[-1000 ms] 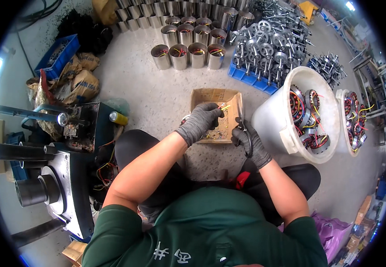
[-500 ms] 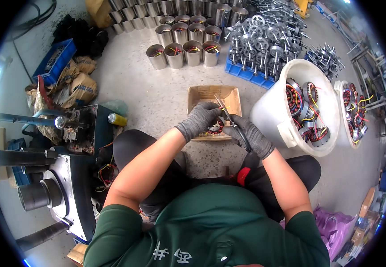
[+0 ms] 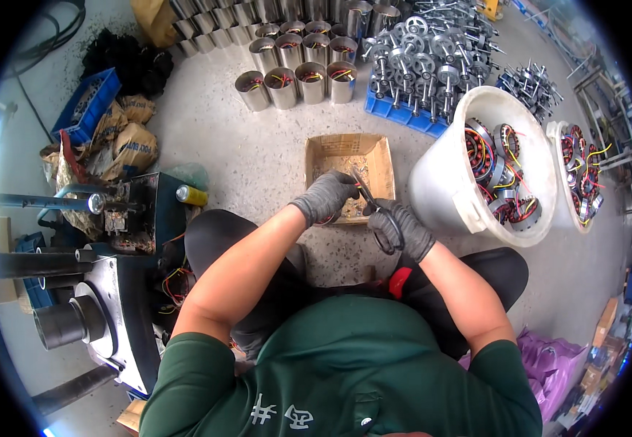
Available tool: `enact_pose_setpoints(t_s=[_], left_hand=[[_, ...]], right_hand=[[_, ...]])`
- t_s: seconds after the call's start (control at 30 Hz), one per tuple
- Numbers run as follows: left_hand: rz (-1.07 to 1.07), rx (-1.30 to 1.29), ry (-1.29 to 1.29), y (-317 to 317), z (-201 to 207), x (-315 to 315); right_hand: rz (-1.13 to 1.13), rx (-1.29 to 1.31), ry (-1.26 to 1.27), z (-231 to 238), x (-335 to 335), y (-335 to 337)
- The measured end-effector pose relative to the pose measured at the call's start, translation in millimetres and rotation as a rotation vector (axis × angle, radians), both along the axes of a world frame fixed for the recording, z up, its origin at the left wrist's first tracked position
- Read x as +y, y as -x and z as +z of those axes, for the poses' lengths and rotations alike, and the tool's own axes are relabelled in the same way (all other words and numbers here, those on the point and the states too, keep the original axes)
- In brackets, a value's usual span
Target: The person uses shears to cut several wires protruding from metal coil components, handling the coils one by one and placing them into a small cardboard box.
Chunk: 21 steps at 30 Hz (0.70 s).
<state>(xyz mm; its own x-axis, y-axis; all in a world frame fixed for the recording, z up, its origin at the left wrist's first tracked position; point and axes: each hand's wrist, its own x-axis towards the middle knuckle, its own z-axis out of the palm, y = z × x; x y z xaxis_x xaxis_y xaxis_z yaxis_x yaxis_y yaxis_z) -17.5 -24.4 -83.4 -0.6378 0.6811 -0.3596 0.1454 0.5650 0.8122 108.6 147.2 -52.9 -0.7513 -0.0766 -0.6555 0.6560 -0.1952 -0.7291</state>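
Scissors (image 3: 365, 191) angled over near R part of the cardboard box (image 3: 341, 146), tips pointing to its far side; can't tell how wide the blades are apart. R hand (image 3: 407, 229), grey glove, at box's near R corner: fingers curled round the scissor handles. L hand (image 3: 325, 198), same glove, over box's near L part: fingers bent nearly closed, tips pinching a short bit of coloured wire (image 3: 358, 184) next to the blades; can't tell what else is in its grip, palm side hidden.

Box itself sits on the speckled floor (image 3: 207, 138), w/ small scraps inside. Yellow can (image 3: 192, 195) lies L of box. Big white tub (image 3: 432, 175) stands just R of box, holding ring-shaped coil parts (image 3: 480, 155) w/ red & yellow wires. 2nd tub (image 3: 554, 131), w/ similar parts, is farther R of box. Blue crate (image 3: 403, 115), beyond box to the R, heaped w/ metal shaft parts (image 3: 432, 65). Steel cylinders (image 3: 282, 91) stand upright in rows beyond box, nearest ones w/ coloured wires inside. Brown sacks (image 3: 134, 146): well L of box, slightly beyond.
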Motion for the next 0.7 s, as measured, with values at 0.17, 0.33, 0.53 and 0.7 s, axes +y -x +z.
enact_pose_setpoints(t_s=[0.17, 0.33, 0.53, 0.7], left_hand=[[0.194, -0.09, -0.05, 8, -1, -6], [0.42, 0.038, -0.275, 30, 37, -40], [0.677, 0.064, -0.532, 31, 141, -133], [0.816, 0.021, -0.644, 9, 165, -208]], right_hand=[[-0.065, 0.196, -0.061, -24, -3, -3], [-0.03, 0.187, 0.0, -12, 5, -7], [-0.011, 0.335, -0.106, -12, 11, -7], [-0.054, 0.359, -0.079, 2, 7, -2]])
